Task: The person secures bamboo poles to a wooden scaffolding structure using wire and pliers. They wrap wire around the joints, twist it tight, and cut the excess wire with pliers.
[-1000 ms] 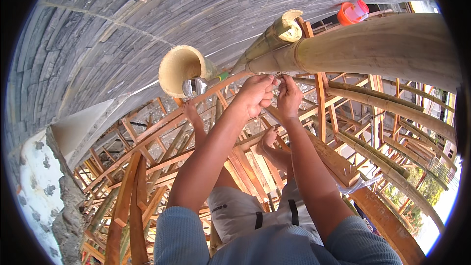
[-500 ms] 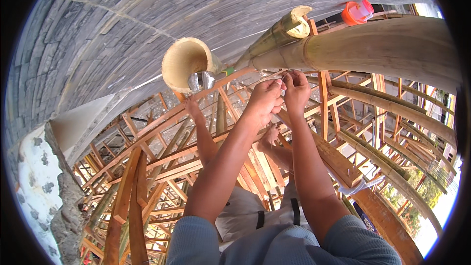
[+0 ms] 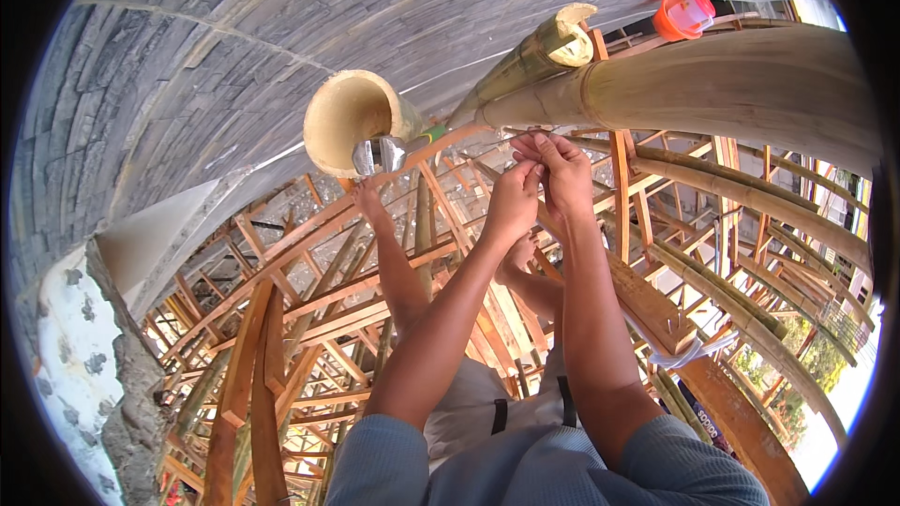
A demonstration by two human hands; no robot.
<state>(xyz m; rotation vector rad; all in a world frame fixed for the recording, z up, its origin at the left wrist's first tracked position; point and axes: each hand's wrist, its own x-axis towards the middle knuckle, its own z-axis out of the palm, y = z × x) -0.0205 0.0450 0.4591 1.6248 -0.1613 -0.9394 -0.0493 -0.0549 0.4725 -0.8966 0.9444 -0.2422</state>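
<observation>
Both my hands meet just below the thick bamboo pole [image 3: 712, 84], apart from it. My left hand [image 3: 514, 204] is closed, its thumb and fingertips pressed together. My right hand [image 3: 565, 176] is closed beside it, thumb against bent fingers pointing left; whatever is pinched between the hands is too small to make out. To their left a shiny metal tool head [image 3: 380, 156] with a green part on its handle [image 3: 431, 136] lies by the open end of a cut bamboo tube [image 3: 328, 112]. A split bamboo piece [image 3: 525, 61] rests beyond my hands.
A grey stone-clad wall [image 3: 216, 66] rises ahead. Wooden bars and bamboo poles [image 3: 741, 187] form an open lattice with gaps below. My bare feet rest on it. Nails stick up from a thick plank [image 3: 647, 305] wrapped in pale strips [image 3: 689, 354]. An orange bucket [image 3: 673, 21] stands far right.
My left hand has dropped slightly, nearer my right wrist. The right hand has turned, its fingers now reaching further left. The tool and the bamboo stay put.
</observation>
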